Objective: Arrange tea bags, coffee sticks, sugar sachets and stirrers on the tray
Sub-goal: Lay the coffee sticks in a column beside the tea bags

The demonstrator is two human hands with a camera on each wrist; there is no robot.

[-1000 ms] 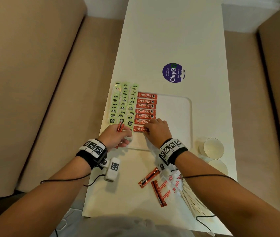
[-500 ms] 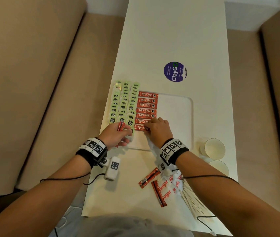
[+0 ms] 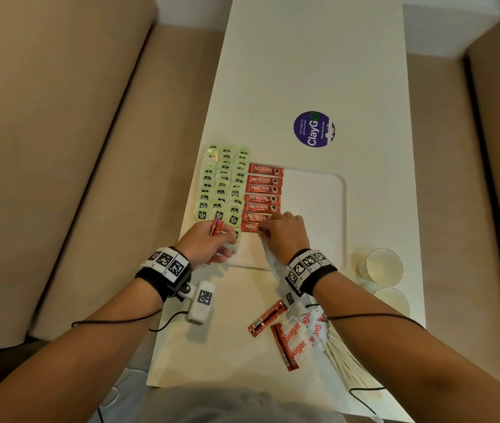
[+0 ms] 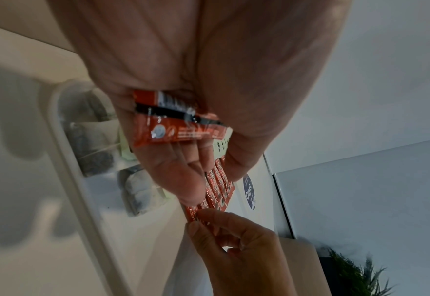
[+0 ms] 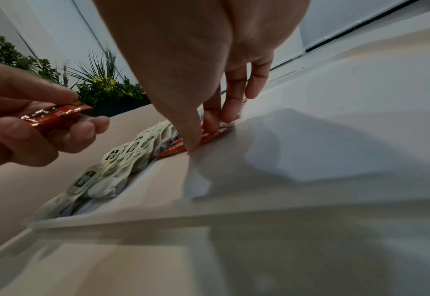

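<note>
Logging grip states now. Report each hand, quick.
Left hand: closed, holding red coffee sticks.
Right hand: thumb and fingertips pinching the nearest coffee stick of the row on the tray.

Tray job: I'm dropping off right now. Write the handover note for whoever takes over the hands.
Left hand: holds spare coffee sticks over the tray, at its near-left corner.
Right hand: fingers on the nearest stick of the tray row; whether pinching or pressing is unclear.
Done: tea bags in three columns along the tray's left side, with the coffee row beside them.
Left: the held sticks, two loose sticks, the sugar sachets and the stirrers. The last three lie on the table near the body.
</note>
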